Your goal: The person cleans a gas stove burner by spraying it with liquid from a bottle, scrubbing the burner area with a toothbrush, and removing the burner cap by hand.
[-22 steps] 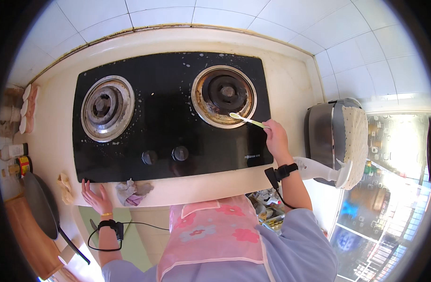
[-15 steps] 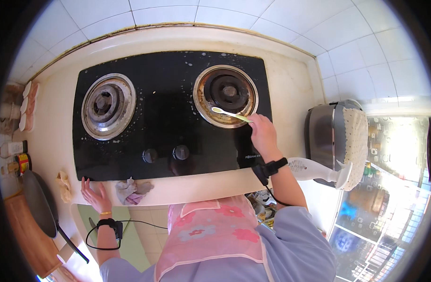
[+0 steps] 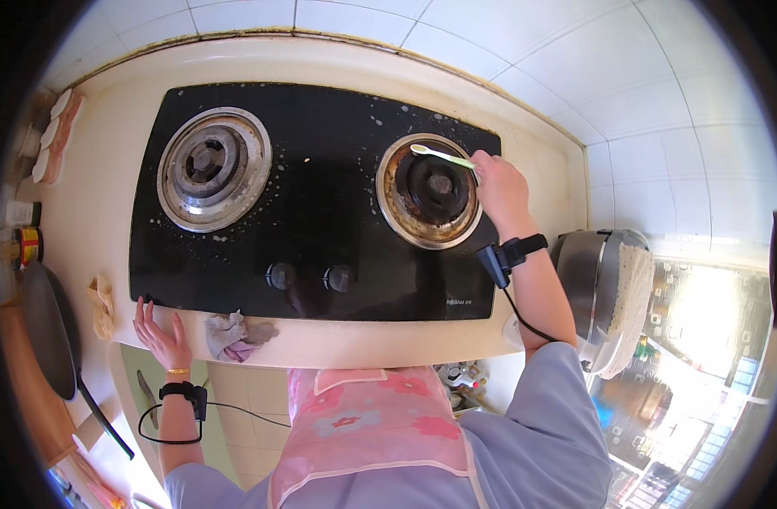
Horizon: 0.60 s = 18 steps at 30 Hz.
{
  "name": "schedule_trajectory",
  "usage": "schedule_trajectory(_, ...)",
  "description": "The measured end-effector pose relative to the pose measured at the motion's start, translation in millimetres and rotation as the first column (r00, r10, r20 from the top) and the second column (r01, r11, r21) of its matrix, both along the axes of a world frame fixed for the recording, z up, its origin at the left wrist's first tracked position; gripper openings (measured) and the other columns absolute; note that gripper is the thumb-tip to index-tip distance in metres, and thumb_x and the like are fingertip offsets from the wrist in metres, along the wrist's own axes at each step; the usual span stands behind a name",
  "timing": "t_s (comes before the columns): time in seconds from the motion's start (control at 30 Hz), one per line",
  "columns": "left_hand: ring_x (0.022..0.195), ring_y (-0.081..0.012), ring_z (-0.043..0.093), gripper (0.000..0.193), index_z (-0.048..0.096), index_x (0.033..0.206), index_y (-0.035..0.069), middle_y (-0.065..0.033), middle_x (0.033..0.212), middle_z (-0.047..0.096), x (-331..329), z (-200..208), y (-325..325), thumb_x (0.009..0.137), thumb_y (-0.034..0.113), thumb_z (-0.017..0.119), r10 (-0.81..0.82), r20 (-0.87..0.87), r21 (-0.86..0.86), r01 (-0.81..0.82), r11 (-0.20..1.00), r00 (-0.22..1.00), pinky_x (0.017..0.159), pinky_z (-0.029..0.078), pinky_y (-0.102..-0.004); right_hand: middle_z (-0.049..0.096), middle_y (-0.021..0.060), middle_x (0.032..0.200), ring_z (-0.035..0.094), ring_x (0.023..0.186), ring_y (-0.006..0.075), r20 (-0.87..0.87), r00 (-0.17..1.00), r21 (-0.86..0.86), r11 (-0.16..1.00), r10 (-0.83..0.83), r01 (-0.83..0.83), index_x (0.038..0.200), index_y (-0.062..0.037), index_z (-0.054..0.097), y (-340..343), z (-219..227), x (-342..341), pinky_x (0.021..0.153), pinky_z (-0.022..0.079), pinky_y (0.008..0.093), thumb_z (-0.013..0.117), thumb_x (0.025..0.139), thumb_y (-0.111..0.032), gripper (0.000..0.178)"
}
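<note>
A white and green toothbrush (image 3: 444, 155) is pinched in my right hand (image 3: 501, 193). Its head lies over the far rim of the right burner (image 3: 390, 202), whose metal ring has brown stains; whether the bristles touch it, I cannot tell. My left hand (image 3: 162, 341) rests at the counter's front edge with fingers spread, by the near left corner of the black cooktop (image 3: 321, 212). Just right of that hand lies a crumpled grey and purplish rag (image 3: 236, 337). The left burner (image 3: 213, 170) shows a shinier ring, and whitish spots dot the glass around it.
Two control knobs (image 3: 338, 278) stand near the cooktop's front. On the left are a dark frying pan (image 3: 53, 332), a yellowish cloth (image 3: 100, 305) and a jar with a red and yellow label (image 3: 29, 246). A grey appliance (image 3: 582, 276) under a patterned cloth (image 3: 623, 310) sits to the right.
My right hand has carried the toothbrush from the near side of the right burner to its far side. The whole view has shifted; my left hand stays at the counter edge.
</note>
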<state>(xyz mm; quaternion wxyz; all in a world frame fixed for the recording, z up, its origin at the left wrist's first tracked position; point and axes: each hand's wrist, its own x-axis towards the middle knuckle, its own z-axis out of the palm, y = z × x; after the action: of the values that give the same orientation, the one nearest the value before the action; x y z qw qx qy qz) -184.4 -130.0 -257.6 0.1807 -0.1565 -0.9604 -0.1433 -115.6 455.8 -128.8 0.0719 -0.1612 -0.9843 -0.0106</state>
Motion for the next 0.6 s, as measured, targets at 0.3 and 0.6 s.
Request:
schedule_trajectory(0.3,0.128,-0.0349,0.038,0.047,0.045,0.127,0.003,-0.0142,0.139,0.042,0.9,2.0,-1.3,0.086,0.023,0.058,0.002,0.007,-0.016,-0.002,1.000,1.000,0.110,0.022,-0.0493,0.058,0.0117,0.076,0.059,0.076,0.0341,0.163,0.981,-0.149,0.985,0.108,-0.084,0.089,-0.0142,0.056,10.9,6.2,-21.7,0.065,0.046,0.0461,0.051,0.085,-0.009,0.008)
schedule_trajectory(0.6,0.128,-0.0347,0.037,0.048,0.045,0.127,0.003,-0.0140,0.140,0.041,0.7,-0.8,-4.1,0.087,0.026,0.058,0.008,0.019,-0.033,-0.007,0.999,1.000,0.110,0.022,-0.0492,0.059,0.0109,0.080,0.060,0.080,0.0334,0.214,0.944,-0.266,0.945,0.251,-0.190,0.093,-0.0144,0.057,14.7,11.3,-18.1,0.066,0.047,0.0453,0.055,0.085,-0.008,0.010)
